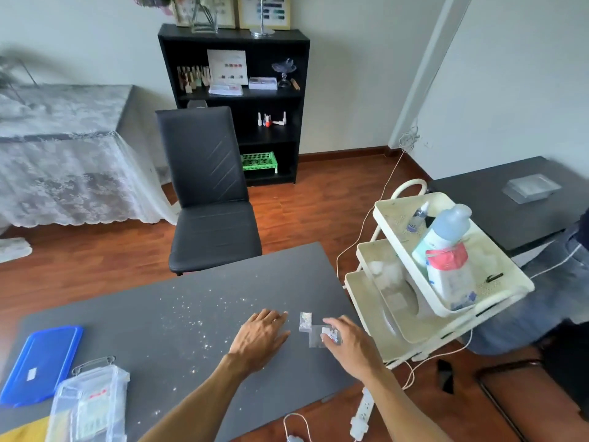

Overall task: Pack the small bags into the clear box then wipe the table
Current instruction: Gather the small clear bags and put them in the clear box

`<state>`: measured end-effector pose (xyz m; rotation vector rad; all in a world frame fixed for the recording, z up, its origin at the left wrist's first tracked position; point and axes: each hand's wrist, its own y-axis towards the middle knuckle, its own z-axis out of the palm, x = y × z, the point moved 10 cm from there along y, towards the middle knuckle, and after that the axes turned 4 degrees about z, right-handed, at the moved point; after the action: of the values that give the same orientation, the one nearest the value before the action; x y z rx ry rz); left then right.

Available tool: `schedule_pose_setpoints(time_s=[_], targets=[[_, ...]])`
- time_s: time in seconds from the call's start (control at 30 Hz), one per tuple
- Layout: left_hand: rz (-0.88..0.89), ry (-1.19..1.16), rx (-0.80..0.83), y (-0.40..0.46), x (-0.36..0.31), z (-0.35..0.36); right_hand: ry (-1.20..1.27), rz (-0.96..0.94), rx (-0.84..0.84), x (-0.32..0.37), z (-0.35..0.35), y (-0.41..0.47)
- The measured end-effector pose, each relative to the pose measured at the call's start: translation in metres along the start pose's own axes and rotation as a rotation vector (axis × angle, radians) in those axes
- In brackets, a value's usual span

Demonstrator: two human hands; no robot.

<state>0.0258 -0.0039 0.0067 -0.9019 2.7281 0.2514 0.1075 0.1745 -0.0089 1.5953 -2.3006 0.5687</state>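
Nearest the lens, bottom left: clear box (87, 406), lid off, some packets already inside, with its blue lid (39, 363) lying flat just beside it, presumably so bags can be dropped straight in. A yellow cloth (24, 430) peeks in at the corner, likely for the wiping step. Right hand (345, 341) has fingers curled, pinching a small bag (330, 334) off the grey table (159, 314). A second small bag (306, 320) lies flat between the hands, not touched. Left hand (261, 334) rests palm down, fingers straight, holding nothing, probably steadying. Glitter specks (194, 317) are scattered mid-table, so wiping is not yet done. The bags sit well apart from the box, meaning a carry across.
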Motion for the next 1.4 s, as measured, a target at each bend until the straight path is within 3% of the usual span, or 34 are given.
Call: schedule_pose_setpoints(time_s=[0.33, 0.5, 0.9, 1.4], targets=[[-0.107, -0.045, 0.123, 0.030, -0.009, 0.049, -0.084, 0.025, 0.110, -0.040, 0.038, 0.005], [-0.161, -0.064, 0.134, 0.041, -0.004, 0.062, -0.109, 0.002, 0.040, -0.045, 0.035, 0.014], [-0.208, -0.045, -0.043, 0.047, -0.006, 0.058, -0.339, -0.324, -0.306, -0.017, 0.022, 0.020], [-0.465, -0.271, -0.318, 0.020, 0.025, 0.036, -0.359, -0.297, -0.251, -0.006, 0.014, 0.033]])
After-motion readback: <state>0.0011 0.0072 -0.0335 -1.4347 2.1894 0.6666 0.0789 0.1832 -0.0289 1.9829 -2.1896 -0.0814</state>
